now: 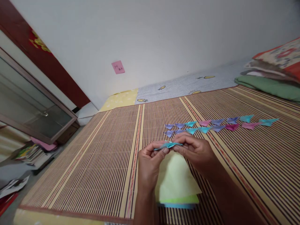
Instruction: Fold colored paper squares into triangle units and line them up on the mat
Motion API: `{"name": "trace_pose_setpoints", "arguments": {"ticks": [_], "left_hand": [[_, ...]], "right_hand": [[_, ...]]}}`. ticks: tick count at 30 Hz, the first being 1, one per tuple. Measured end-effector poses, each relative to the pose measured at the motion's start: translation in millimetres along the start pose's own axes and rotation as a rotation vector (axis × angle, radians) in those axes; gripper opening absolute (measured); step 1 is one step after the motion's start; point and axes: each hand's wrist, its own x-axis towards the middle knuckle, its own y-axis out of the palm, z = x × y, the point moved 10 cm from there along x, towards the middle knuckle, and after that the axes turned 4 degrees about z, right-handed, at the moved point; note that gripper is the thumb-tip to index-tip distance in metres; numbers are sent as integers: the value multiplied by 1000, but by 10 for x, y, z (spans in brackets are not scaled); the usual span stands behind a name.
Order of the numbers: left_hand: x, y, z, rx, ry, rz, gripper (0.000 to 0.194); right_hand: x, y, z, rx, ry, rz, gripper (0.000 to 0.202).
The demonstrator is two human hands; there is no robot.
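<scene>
A small folded piece of turquoise paper [170, 145] is pinched between both hands, above the striped mat. My left hand [151, 156] grips its left end between thumb and fingers. At its right end, my right hand [195, 148] is closed on the same paper, fingertips pressed together. Below the hands lies a stack of square paper sheets [179, 179], pale yellow on top, with green and blue edges showing at the bottom. Just beyond my hands, two rows of folded paper shapes [217, 125] in purple, turquoise and pink rest on the mat.
The striped mat [105, 162] covers the bed. Folded bedding [269, 84] and a patterned cushion [284, 56] are piled at the right by the wall. A pink note [118, 67] is stuck to the wall. Left of the bed are a glass-paned door [35, 97] and stacked books [32, 154].
</scene>
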Motion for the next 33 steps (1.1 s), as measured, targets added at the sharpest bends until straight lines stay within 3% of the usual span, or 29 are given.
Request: {"name": "trace_pose_setpoints", "arguments": {"ticks": [6,11,16,20,28,33], "left_hand": [[-1,-15,-157,83,138,1,4],[-39,-53,-246,193,258,-75,7],[-135,-32,-366,365,387,-129,6],[-153,-64,-355,382,331,-201,5],[-97,-162,-136,110,152,-271,13],[-110,-179,-142,122,136,-279,16]], "right_hand": [[-21,62,-36,117,5,-76,6],[-51,47,-133,131,87,-180,12],[-73,85,-207,172,193,-161,13],[-87,94,-140,127,189,-166,15],[-93,57,14,-128,116,-208,18],[-95,50,270,-260,-74,-237,16]]}}
